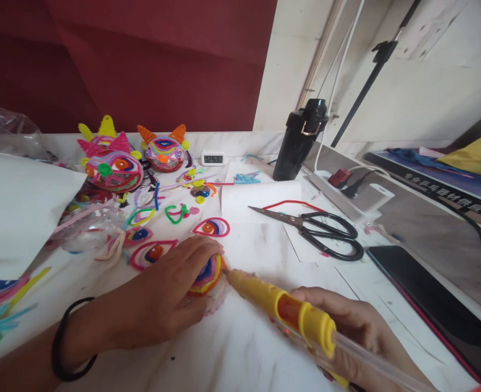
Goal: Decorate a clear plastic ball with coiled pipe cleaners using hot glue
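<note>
My left hand (171,296) lies over a rounded craft piece (208,276) banded in blue, purple, yellow and orange fuzzy strips, its fingers curled round the top and side. Part of the piece is hidden under the palm. In my right hand (358,326) is a yellow hot glue gun (273,299) with a clear glue stick (371,359) coming out of its back. The nozzle tip meets the right edge of the piece, or sits just beside it. Just beyond my left hand lie pink-rimmed eye shapes (211,227) made of the same fuzzy strips.
Black-handled scissors (330,231) lie right of centre, near a phone (436,305). A black bottle (300,141) stands behind, beside a power strip (346,190). Finished mask-like ornaments (118,166), a small digital clock (213,158) and loose fuzzy strips (177,213) occupy the back left. White paper (24,212) juts in at left.
</note>
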A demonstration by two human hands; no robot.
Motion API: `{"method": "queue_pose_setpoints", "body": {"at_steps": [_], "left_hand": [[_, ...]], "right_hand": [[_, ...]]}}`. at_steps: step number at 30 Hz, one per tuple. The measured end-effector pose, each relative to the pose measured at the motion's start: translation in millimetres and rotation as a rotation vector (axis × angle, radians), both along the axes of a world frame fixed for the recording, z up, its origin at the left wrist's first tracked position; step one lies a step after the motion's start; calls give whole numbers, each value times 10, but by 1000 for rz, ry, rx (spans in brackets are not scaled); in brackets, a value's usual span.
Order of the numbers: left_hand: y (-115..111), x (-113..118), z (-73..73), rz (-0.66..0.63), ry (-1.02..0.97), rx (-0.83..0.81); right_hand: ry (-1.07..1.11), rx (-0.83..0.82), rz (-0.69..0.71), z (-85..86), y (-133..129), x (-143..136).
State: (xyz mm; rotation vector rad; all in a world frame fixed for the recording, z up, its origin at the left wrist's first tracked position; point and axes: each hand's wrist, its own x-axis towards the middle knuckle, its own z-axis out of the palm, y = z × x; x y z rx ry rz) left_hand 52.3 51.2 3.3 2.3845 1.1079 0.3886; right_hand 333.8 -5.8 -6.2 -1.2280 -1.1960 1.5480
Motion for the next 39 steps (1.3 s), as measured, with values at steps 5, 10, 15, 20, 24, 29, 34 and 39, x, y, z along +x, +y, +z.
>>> {"method": "queue_pose_setpoints", "body": {"at_steps": [5, 10, 15, 20, 24, 29, 34, 39], "left_hand": [[-16, -15, -24, 0, -15, -7], [-28, -12, -5, 17, -4, -17], [-7, 27, 81, 22, 41, -67], [0, 12, 31, 12, 20, -16], [0, -16, -20, 5, 1, 20], [11, -40, -66, -10, 3, 52], [3, -13, -34, -16, -12, 51], [9, 36, 59, -28, 5, 30]], "right_hand": [[-33, 40, -3, -33, 15, 35], [-40, 41, -33, -37, -9, 50], [-44, 133, -50, -57, 69, 180], [-360, 376, -74, -48, 231, 244], [-692, 588, 170, -57, 343, 234], [-931, 931, 321, 2, 364, 139], [-794, 865, 352, 160, 281, -208], [-804, 776, 402, 145, 282, -524]]}}
